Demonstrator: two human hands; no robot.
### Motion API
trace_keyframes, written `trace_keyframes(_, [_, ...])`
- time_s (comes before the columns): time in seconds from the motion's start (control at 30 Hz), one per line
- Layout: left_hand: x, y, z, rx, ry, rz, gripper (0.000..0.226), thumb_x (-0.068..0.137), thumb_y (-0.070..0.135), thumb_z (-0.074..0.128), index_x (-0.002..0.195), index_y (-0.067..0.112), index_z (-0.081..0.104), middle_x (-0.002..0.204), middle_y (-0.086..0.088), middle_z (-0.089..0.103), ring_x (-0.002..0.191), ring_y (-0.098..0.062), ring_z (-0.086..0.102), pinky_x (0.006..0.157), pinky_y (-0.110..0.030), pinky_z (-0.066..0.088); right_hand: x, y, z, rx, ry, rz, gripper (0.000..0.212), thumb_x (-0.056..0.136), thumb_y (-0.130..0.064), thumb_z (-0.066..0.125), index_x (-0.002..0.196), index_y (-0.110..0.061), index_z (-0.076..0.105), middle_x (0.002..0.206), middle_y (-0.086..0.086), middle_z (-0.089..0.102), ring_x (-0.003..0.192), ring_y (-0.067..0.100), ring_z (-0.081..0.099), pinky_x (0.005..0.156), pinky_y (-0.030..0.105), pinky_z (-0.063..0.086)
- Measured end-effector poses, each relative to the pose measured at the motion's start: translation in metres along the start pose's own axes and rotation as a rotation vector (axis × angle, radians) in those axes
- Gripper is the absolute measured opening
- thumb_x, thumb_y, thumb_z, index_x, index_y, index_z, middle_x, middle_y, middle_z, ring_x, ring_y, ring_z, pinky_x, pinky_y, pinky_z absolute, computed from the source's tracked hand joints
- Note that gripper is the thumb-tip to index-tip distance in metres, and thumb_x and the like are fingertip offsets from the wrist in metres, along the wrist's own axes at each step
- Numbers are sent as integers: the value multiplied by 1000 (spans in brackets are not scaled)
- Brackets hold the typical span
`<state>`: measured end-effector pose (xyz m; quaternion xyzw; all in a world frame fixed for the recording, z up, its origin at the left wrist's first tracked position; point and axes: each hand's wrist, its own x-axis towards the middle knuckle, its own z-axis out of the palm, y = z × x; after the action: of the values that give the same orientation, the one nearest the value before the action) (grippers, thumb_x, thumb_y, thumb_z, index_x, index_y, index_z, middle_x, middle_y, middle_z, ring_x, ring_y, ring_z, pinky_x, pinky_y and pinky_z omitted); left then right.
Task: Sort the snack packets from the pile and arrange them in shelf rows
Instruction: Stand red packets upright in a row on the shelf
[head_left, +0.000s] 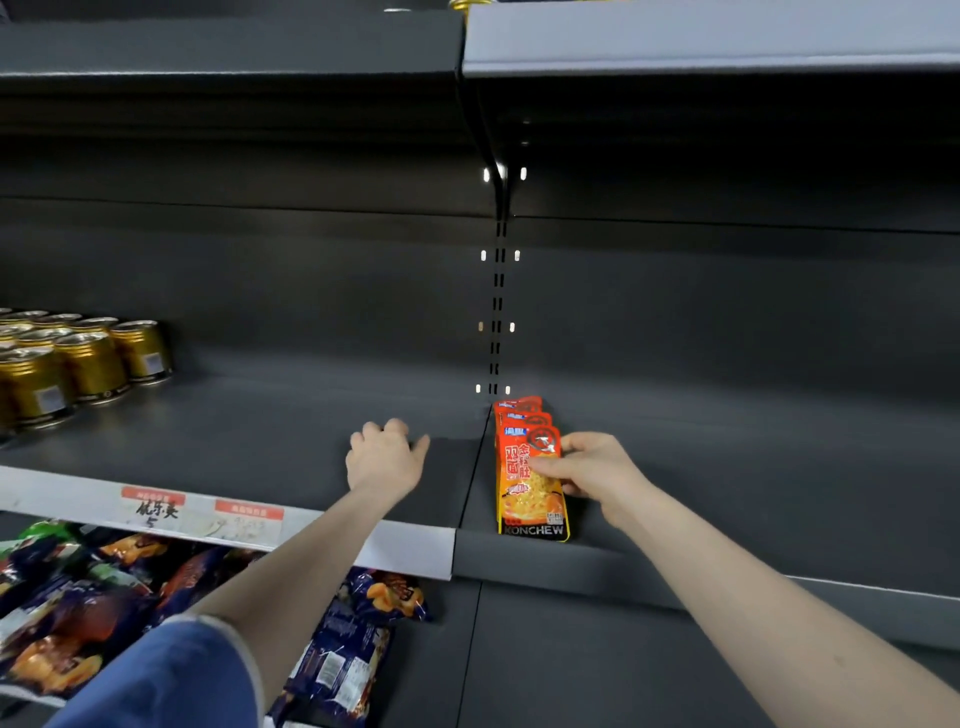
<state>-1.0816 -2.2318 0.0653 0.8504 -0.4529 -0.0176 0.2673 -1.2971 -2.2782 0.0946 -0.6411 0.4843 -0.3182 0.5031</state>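
A dark grey shelf (291, 426) spans the view, with a second board above it at twelve o'clock. On the lower tier at seven o'clock lies a pile of dark blue snack packets (171, 597), too jumbled to count. At nine o'clock stand gold cans (78, 364), at least eight in rows. Just right of centre, three orange packets (530, 467) overlap in one row running front to back; the front one reads KONCHEW. The right hand (597, 475) pinches that front packet, thumb on its face. The left hand (387, 457) rests spread and empty on the shelf at its nine o'clock. Two red-topped price tags (202, 512) sit on the edge strip, their handwriting unclear.
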Motion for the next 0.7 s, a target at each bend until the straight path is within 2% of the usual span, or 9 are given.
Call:
trace_keyframes(0.23, [0, -1, 3, 12, 8, 23, 45, 96, 45, 44, 126, 13, 52, 127, -16, 48, 120, -34, 42, 98, -38, 35, -1, 8, 6, -123, 99, -4, 19, 76, -15, 77, 80, -4, 61, 86, 6, 66, 62, 10, 57, 54, 19, 47])
trace_keyframes(0.37, [2, -2, 3, 4, -4, 23, 44, 96, 46, 43, 124, 13, 54, 127, -16, 48, 120, -34, 41, 99, -38, 34, -4, 9, 9, -196, 122, -24, 21, 76, -19, 77, 75, -9, 58, 81, 5, 66, 55, 9, 54, 54, 21, 48])
trace_keyframes(0.47, [1, -2, 2, 14, -19, 25, 44, 97, 46, 41, 124, 14, 53, 127, -15, 48, 120, -33, 41, 99, -38, 33, -6, 11, 11, -278, 131, -34, 33, 76, -26, 78, 93, -9, 56, 89, 6, 66, 52, 9, 54, 54, 23, 49])
trace_keyframes(0.53, [1, -2, 2, 15, -26, 29, 44, 97, 46, 40, 124, 14, 53, 127, -15, 47, 120, -33, 41, 99, -38, 33, -7, 10, 12, -298, 138, -6, 38, 76, -29, 78, 98, -5, 58, 89, 6, 66, 50, 10, 54, 55, 24, 50])
trace_keyframes(0.7, [2, -3, 2, 12, -32, 30, 46, 97, 47, 39, 126, 13, 52, 128, -15, 47, 121, -33, 41, 100, -38, 33, -8, 8, 13, -286, 154, 33, 28, 76, -30, 78, 73, -7, 61, 70, 1, 63, 45, 9, 53, 57, 24, 51])
